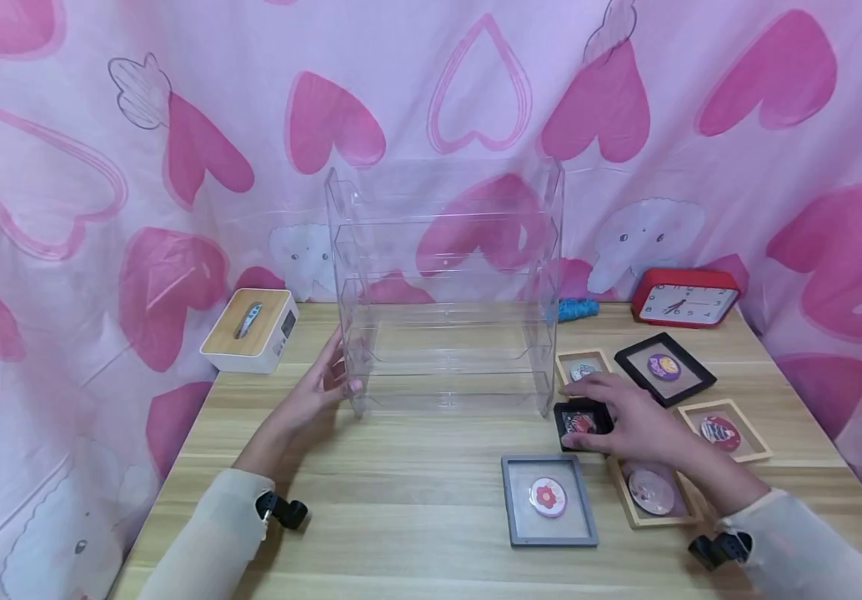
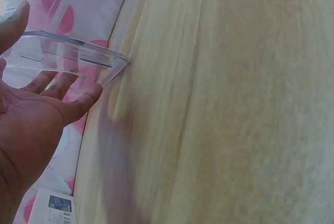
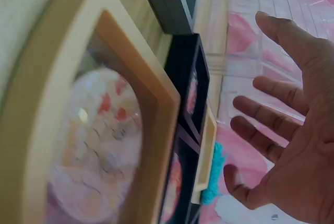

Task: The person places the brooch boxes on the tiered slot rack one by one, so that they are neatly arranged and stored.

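A clear acrylic tiered rack [image 1: 446, 400] stands upright at the back middle of the table. My left hand [image 1: 318, 383] holds its lower left side, thumb and fingers on either side of the clear panel [image 2: 78, 44]. Over a small black frame [image 1: 592, 417] with a red badge, my right hand [image 1: 629, 421] hovers; its fingers [image 3: 271, 117] are spread, with nothing held in the right wrist view. Around that hand lie light wood frames [image 1: 629, 512], [image 1: 764, 450], [image 1: 564, 357], a larger black frame [image 1: 689, 393] and a grey frame [image 1: 509, 508], each with a round badge.
A red clock [image 1: 644, 292] stands at the back right, with a blue bundle [image 1: 578, 310] left of it. At the back left sits a white box [image 1: 239, 362] with a wooden top and a small blue-grey tool [image 1: 248, 320] on it. A pink heart-print curtain [image 1: 401, 50] hangs behind.
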{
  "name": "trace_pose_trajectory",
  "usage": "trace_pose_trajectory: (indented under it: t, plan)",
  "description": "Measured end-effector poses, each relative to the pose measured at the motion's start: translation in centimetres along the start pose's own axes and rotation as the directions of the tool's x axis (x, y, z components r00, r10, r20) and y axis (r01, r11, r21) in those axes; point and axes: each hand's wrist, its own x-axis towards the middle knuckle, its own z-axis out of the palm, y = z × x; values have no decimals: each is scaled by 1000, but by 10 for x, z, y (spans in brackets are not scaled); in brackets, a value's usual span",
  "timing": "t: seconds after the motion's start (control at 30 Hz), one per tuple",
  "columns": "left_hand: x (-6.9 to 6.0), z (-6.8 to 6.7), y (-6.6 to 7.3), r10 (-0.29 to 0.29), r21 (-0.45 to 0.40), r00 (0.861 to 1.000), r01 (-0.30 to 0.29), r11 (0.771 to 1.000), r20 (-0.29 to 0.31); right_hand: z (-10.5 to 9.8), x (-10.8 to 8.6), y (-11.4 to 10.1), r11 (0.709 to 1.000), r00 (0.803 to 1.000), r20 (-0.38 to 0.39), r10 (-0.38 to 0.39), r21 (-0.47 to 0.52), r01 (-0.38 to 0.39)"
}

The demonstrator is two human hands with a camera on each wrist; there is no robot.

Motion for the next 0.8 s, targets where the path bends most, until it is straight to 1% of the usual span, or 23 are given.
trace_pose_trajectory:
  t: [0.13,0.23,0.37,0.5,0.67,0.8]
  plan:
    - [0,1,-1,26,-22,1000,-25,999,13,10,-1,0,997,997,2,-71,26,71]
    - [0,1,-2,31,-31,999,-31,999,15,17,-2,-1,996,996,11,-84,24,83]
    - [-1,1,-3,21,-34,1000,-21,999,10,24,-5,-3,996,997,51,-58,65,55]
    - [-3,2,-4,23,-42,1000,-22,999,9,29,-6,-4,992,995,87,-57,120,46]
    - [-3,3,-4,35,-53,999,-34,998,12,34,-7,-3,991,992,105,-67,122,54]
    - [-2,3,-5,46,-59,999,-45,997,19,35,-8,-3,994,991,114,-70,92,60]
